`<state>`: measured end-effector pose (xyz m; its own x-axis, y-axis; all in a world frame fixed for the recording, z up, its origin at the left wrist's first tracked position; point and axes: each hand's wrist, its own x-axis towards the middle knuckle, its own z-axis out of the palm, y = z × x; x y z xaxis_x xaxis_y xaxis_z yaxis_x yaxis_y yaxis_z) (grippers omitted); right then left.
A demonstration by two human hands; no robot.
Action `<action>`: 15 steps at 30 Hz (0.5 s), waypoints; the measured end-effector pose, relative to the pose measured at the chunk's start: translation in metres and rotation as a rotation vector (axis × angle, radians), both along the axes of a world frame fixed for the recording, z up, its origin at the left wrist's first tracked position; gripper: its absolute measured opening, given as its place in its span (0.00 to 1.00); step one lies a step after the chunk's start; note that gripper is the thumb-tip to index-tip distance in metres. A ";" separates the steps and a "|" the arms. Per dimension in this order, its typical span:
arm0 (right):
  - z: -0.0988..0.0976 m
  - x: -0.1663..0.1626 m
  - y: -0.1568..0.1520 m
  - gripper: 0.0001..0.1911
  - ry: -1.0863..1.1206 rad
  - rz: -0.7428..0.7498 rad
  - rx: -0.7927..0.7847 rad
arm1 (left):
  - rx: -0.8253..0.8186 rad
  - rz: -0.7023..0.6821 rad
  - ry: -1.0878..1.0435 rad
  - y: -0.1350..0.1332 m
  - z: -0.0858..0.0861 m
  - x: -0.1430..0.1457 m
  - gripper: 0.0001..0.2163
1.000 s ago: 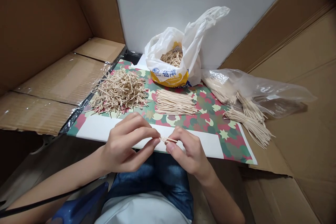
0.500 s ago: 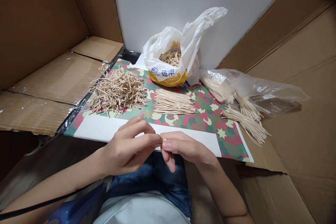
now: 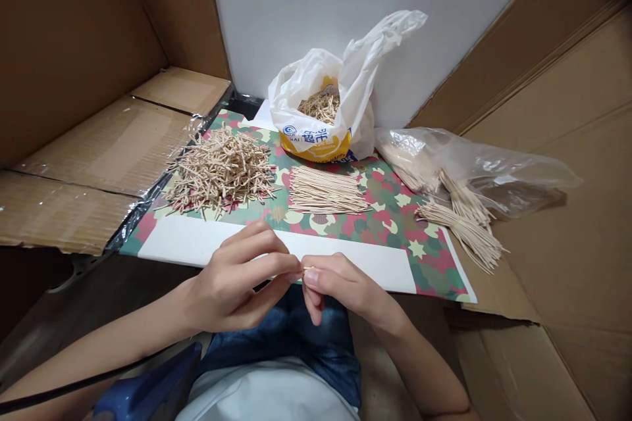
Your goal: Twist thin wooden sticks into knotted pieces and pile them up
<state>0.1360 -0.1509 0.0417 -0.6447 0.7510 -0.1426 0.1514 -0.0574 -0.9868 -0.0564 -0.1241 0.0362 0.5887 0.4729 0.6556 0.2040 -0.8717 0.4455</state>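
Note:
My left hand (image 3: 237, 279) and my right hand (image 3: 340, 286) meet fingertip to fingertip just in front of the board's near edge, both pinched on a small bundle of thin wooden sticks (image 3: 307, 269) that barely shows between them. On the camouflage-patterned board (image 3: 395, 214) lie a heap of short tied stick bundles (image 3: 222, 171) at the left and a flat row of loose straight sticks (image 3: 326, 189) in the middle.
A white and yellow plastic bag (image 3: 326, 112) holding more stick bundles stands at the back of the board. A clear plastic bag (image 3: 484, 168) with long stick bunches (image 3: 464, 223) lies at the right. Cardboard sheets (image 3: 108, 145) surround the board on both sides.
My right hand has turned over and closed in against my left fingertips, so the sticks that stuck out a second ago are nearly hidden. The piles on the board have not moved.

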 end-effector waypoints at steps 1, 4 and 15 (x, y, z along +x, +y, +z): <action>-0.001 0.000 0.000 0.18 -0.011 -0.002 0.015 | -0.006 0.002 0.006 0.000 0.000 0.000 0.10; -0.007 0.004 0.001 0.18 0.003 -0.022 0.030 | 0.028 0.037 -0.002 0.001 -0.002 -0.001 0.10; -0.024 0.013 0.007 0.13 0.326 -0.038 -0.166 | 0.252 0.141 -0.120 0.002 -0.018 0.002 0.15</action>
